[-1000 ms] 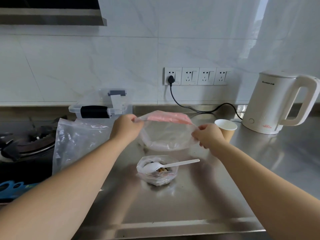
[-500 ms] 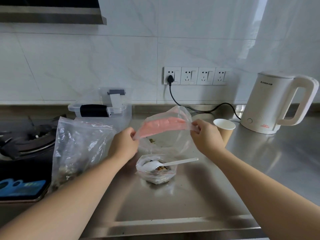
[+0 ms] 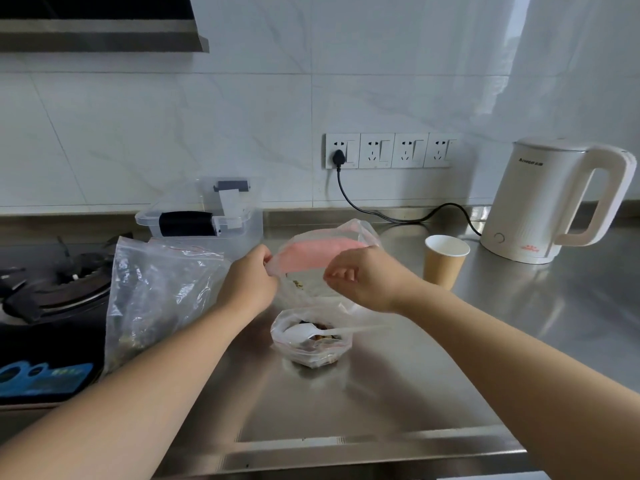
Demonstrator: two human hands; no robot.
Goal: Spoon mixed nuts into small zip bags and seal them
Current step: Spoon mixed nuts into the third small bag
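Observation:
I hold a clear zip bag with a pink top band (image 3: 311, 254) upright above the steel counter (image 3: 381, 393). My left hand (image 3: 247, 284) pinches the band's left end. My right hand (image 3: 363, 277) pinches the bag's right side just under the band. A few nuts show inside the bag low down. In front of it sits a small clear tub of mixed nuts (image 3: 311, 344), lined with plastic. A white plastic spoon (image 3: 325, 330) lies across the tub, handle pointing right.
A big clear bag (image 3: 156, 299) stands at the left beside a gas hob (image 3: 52, 289). A clear storage box (image 3: 204, 216) is behind it. A paper cup (image 3: 445, 259) and a white kettle (image 3: 550, 202) stand at the right, with a cord to the wall sockets (image 3: 388, 150).
The bag swung from a flat, stretched-out hold to hanging upright and came closer to me. My right hand slid left along the band, so both hands are nearer together.

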